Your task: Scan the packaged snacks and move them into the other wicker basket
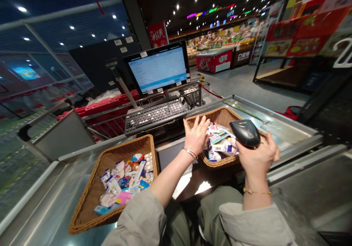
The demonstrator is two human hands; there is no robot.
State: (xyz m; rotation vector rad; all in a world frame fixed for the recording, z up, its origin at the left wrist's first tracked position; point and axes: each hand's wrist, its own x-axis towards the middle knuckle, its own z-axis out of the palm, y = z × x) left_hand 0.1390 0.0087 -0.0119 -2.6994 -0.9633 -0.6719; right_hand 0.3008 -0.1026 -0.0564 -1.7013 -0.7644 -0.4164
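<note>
My right hand (258, 154) is wrapped round a black handheld barcode scanner (245, 132), its head over the right side of a wicker basket (224, 114). In that basket lie small packaged goods (222, 145) in white, blue and pink, some with barcodes showing. My left hand (195, 136) is at the left side of the same basket, fingers apart, beside the packages. Its thumb side is partly hidden, and I cannot tell whether it touches them. A second wicker basket (92, 187) on the left holds many mixed small packages (126, 183).
Behind the baskets are a black keyboard (156, 116) and a lit monitor (159, 68). The metal counter (280, 123) runs to both sides. A shopping cart (192, 95) stands beyond, and red stacked baskets (110, 105) lie behind the keyboard. Shelving (291, 62) rises at the right.
</note>
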